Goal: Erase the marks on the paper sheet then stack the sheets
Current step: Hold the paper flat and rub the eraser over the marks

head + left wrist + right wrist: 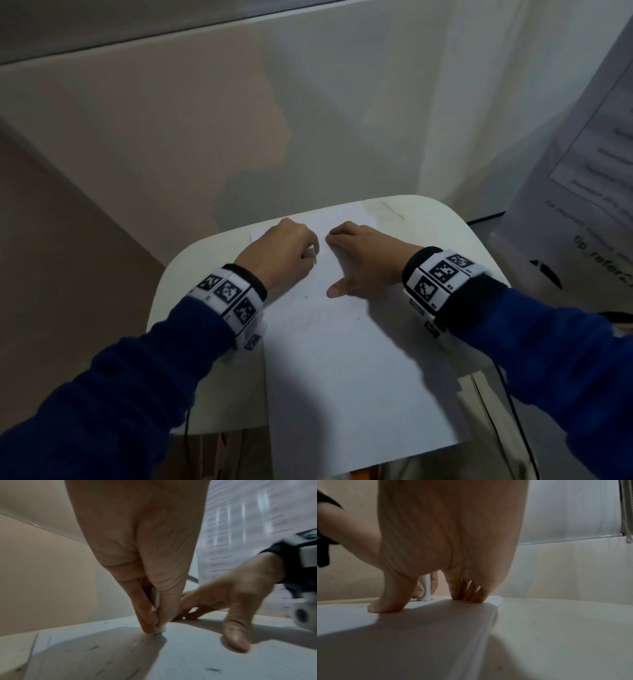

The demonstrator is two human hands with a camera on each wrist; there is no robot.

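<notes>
A white paper sheet [346, 359] lies lengthwise on the small white table [455, 246], its near end hanging over the front edge. A second sheet's corner [356, 210] shows beneath it at the far end. Faint pencil marks [308, 318] and eraser crumbs [93, 647] sit on the sheet. My left hand [284, 253] pinches a small white eraser [158, 630] between thumb and fingers, its tip pressed on the paper. My right hand [359, 260] lies flat on the sheet, fingers [467, 593] and thumb [385, 605] spread, holding it down just right of the eraser [425, 589].
A printed notice [589, 171] hangs at the right beside the table. Pale walls stand close behind and to the left. Dark cables [513, 428] run down under the table's front right. Bare table surface [565, 628] lies right of the sheet.
</notes>
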